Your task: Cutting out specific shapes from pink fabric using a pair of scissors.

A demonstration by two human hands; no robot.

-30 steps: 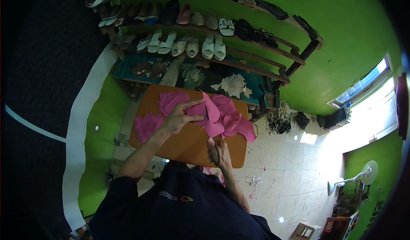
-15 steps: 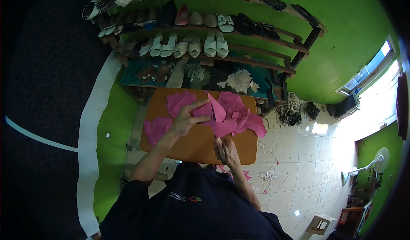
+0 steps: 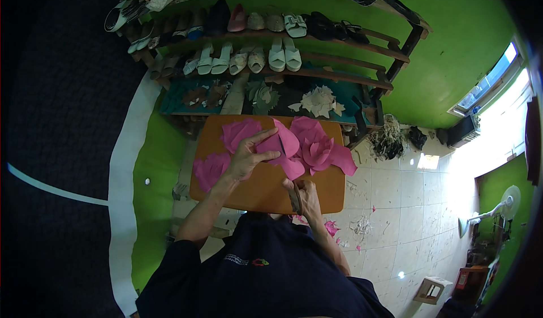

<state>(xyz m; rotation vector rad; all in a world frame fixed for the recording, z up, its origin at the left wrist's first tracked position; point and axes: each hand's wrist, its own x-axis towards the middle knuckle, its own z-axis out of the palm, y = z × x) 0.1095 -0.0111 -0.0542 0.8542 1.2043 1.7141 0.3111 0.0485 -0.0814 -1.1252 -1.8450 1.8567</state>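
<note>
Tool [image 3: 297,200] in right hand [image 3: 308,196] partly hidden, dark shirt [image 3: 260,287] cropped below

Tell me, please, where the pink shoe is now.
In the head view, the pink shoe sits above and left of centre on the wooden shoe rack, between a black shoe and a beige shoe.

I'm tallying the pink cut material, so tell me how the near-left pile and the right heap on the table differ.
Size: the right heap spreads wider; the near-left pile is smaller and more compact.
Position: the right heap juts past the right edge of the table, while the near-left pile lies by the left edge.
Shared: both are pink, layered sheet material.
</note>
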